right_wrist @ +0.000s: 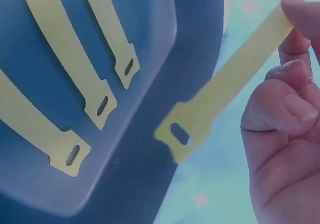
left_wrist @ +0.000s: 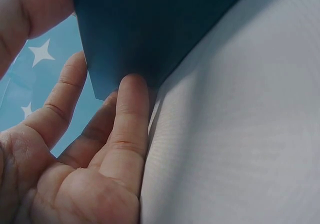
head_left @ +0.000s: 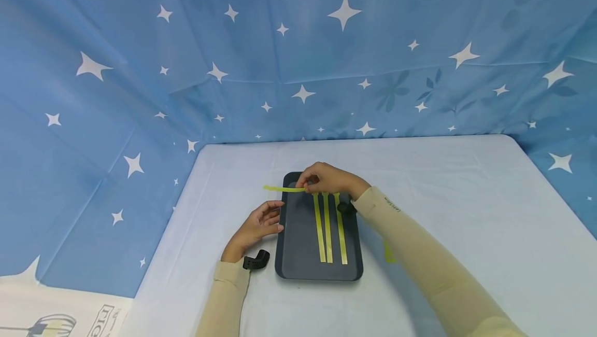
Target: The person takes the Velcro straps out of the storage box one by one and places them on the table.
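My right hand [head_left: 328, 178] pinches a yellow cable tie [right_wrist: 240, 73], a flat strap with a slotted head, between thumb and fingertips over the far end of a dark grey tray [head_left: 298, 269]. In the head view this tie points left, past the tray's rim. Three similar yellow ties [head_left: 328, 228] lie lengthwise side by side in the tray; their slotted heads show in the right wrist view. At the tray's left side, my left hand [head_left: 258, 225] has its loosely extended fingers against the outer wall. The left wrist view shows its fingertips [left_wrist: 132, 86] at that wall.
Another yellow piece [head_left: 389, 252] lies on the white-covered table [head_left: 443, 171] right of the tray, partly hidden by the right sleeve. A blue curtain [head_left: 280, 57] with white stars hangs behind and to the left. Printed cloth [head_left: 60, 311] shows at the lower left.
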`<state>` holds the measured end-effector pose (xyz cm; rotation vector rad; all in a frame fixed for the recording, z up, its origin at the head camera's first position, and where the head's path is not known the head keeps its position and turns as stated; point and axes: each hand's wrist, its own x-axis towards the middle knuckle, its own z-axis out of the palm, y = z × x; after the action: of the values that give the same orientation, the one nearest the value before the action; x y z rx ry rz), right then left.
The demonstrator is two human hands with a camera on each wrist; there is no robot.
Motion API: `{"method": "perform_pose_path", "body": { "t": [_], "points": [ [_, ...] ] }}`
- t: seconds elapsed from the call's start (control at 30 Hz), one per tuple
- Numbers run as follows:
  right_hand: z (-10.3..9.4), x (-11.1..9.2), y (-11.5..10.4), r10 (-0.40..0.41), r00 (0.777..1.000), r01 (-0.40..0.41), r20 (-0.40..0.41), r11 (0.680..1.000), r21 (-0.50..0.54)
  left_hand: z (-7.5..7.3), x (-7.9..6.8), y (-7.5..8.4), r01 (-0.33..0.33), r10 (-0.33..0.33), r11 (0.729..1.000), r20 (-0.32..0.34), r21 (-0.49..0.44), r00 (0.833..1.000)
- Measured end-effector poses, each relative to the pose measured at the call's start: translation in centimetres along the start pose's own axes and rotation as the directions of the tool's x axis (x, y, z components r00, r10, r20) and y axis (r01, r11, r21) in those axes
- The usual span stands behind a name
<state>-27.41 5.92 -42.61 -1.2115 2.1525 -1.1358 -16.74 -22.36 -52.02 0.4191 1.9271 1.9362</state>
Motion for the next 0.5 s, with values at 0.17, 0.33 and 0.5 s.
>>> {"method": "perform_pose_path", "body": {
  "t": [0.17,0.33,0.5],
  "points": [
    [-0.4,-0.5,-0.1,-0.017,0.999,0.019,-0.05,0.999,0.035,0.1,0.1,0.1,0.017,-0.017,1.0,-0.003,-0.008,1.0],
    [-0.5,-1.0,-0.1,-0.015,0.994,0.024,-0.104,0.995,0.094,0.0,0.0,0.0,0.01,-0.01,1.0,-0.001,0.002,1.0],
    [-0.8,-1.6,0.0,-0.005,0.992,0.021,-0.128,0.992,0.121,-0.1,0.0,-0.1,0.006,-0.006,1.0,0.005,-0.003,1.0]
  ]
}}
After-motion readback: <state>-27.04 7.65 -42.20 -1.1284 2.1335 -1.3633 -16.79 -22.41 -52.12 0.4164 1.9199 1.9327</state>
